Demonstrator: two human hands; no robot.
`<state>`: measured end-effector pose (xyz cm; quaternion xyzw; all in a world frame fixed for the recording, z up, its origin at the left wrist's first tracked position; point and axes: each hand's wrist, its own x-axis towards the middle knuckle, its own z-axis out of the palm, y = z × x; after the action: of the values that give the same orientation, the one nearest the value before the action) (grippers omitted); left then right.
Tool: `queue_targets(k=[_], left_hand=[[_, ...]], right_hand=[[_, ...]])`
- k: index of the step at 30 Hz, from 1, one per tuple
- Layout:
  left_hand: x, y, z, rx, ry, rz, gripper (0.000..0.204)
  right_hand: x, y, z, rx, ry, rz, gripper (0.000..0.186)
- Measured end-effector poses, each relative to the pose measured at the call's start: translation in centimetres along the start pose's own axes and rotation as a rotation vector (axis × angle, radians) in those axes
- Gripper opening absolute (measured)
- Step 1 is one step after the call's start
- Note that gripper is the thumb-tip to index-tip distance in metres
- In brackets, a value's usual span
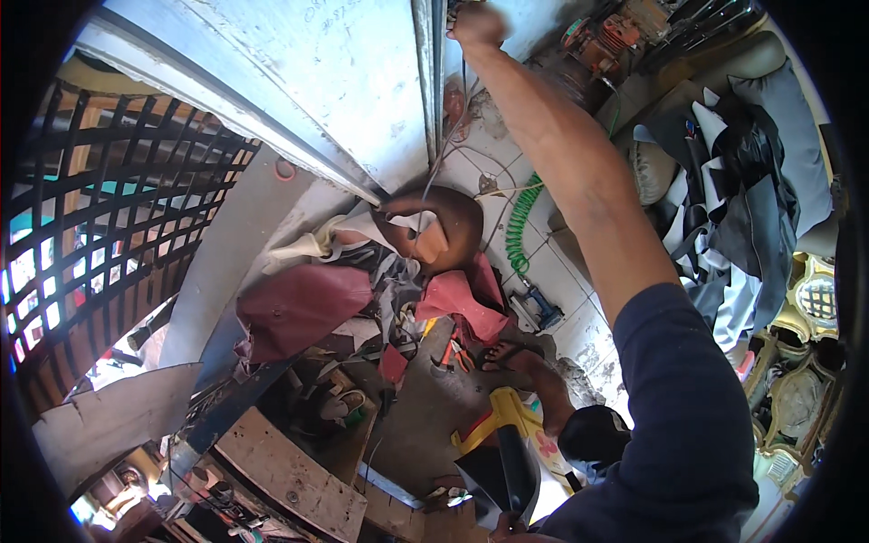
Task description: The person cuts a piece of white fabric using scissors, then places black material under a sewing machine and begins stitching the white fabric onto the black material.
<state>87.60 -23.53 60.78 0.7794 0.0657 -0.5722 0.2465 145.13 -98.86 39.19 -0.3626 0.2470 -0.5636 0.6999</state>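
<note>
My right arm stretches up to the top edge, where my right hand is blurred, its fingers bent together at the wall beside the pale door's frame. What they hold is hidden; a thin grey cord hangs just below. At the lower edge, a small part of my left hand shows, closed on the narrow lower end of a black flexible sheet. The sheet leans in front of a yellow plastic stool. My bare foot rests on the floor near orange-handled pliers.
A blue-black staple gun lies on the tiles by a green coiled air hose. Maroon and red material is heaped ahead beside a brown rounded piece. Right are black and grey sheets; an orange compressor stands beyond.
</note>
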Motion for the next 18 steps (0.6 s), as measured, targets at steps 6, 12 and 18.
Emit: queue_targets(k=[6,12,18], left_hand=[[-1.5,-0.1,0.1,-0.017,0.054,-0.107,0.022],[-9.4,0.4,0.7,-0.028,0.121,-0.221,0.023],[-12.4,0.5,4.5,-0.126,0.176,-0.301,0.024]], right_hand=[[1.5,4.3,1.6,0.341,0.207,0.245,0.019],[-0.7,2.9,-5.1,-0.222,-0.130,0.158,0.030],[-10.0,-1.5,-12.3,-0.740,-0.150,0.110,0.031]])
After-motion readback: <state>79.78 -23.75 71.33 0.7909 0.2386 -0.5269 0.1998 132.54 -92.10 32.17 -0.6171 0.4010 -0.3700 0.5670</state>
